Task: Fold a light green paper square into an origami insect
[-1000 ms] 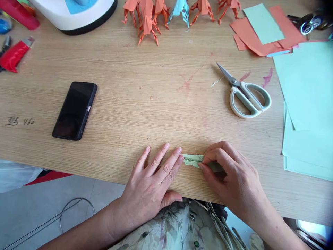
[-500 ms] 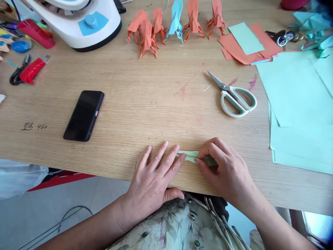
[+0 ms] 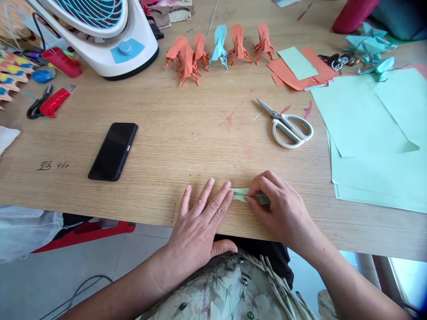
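A narrow folded strip of pale green paper (image 3: 240, 194) lies on the wooden table (image 3: 173, 146) near its front edge. My left hand (image 3: 200, 222) rests flat with fingers spread, its index fingertip at the strip's left end. The thumb and forefinger of my right hand (image 3: 283, 209) pinch the strip further right, and part of the paper is hidden beneath that hand. Beyond the hands lie scissors (image 3: 287, 126) with pale handles, their blades pointing up and left.
A black phone (image 3: 113, 151) lies to the left. Folded orange paper figures (image 3: 238, 42) and a blue one (image 3: 219, 46) stand at the back, beside a white fan (image 3: 140, 44). Green sheets (image 3: 367, 120) are spread at the right. A red cutter (image 3: 55, 102) lies far left.
The camera view has tilted up a little, showing more of the table's far side. Both hands stay at the green strip; my left fingers have drawn slightly closer together.
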Demonstrator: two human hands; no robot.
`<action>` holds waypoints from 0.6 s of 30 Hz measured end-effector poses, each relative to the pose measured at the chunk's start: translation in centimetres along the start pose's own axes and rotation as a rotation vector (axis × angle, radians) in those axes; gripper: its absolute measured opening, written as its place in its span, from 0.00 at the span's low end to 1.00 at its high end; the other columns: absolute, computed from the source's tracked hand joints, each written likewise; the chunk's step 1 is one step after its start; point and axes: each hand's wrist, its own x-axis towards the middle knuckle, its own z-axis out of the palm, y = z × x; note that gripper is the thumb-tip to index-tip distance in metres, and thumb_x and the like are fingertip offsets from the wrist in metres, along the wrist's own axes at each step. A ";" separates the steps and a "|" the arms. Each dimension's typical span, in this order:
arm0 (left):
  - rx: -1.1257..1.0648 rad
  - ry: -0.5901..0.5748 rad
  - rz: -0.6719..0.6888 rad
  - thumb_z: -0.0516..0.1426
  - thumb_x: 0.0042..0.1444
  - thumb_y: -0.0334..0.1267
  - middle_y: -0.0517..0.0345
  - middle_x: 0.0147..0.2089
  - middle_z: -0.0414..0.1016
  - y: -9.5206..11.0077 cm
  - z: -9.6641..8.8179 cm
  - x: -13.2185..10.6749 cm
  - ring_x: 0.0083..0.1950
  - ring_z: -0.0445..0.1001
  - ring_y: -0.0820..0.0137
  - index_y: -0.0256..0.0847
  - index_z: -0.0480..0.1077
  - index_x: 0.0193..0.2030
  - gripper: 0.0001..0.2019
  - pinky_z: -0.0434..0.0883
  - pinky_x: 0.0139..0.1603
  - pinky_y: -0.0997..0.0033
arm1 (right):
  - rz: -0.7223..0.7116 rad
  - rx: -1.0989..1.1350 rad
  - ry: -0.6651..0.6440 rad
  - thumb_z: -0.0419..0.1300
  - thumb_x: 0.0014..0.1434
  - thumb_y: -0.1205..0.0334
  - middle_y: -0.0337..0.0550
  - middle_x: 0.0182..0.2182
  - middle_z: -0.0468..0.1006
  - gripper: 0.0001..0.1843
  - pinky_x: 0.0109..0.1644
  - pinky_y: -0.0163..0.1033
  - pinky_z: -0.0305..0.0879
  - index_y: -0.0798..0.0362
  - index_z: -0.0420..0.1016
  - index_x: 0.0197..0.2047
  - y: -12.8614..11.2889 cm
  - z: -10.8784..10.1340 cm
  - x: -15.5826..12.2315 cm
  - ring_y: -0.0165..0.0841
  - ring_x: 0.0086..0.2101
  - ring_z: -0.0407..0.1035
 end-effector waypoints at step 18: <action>-0.052 -0.035 0.159 0.38 0.61 0.73 0.37 0.79 0.48 0.8 1.1 1.5 0.78 0.49 0.51 0.28 0.47 0.77 0.52 0.44 0.75 0.51 | -0.105 -0.057 0.110 0.61 0.64 0.73 0.46 0.43 0.74 0.07 0.44 0.43 0.65 0.51 0.72 0.43 1.0 -2.1 -3.8 0.36 0.40 0.70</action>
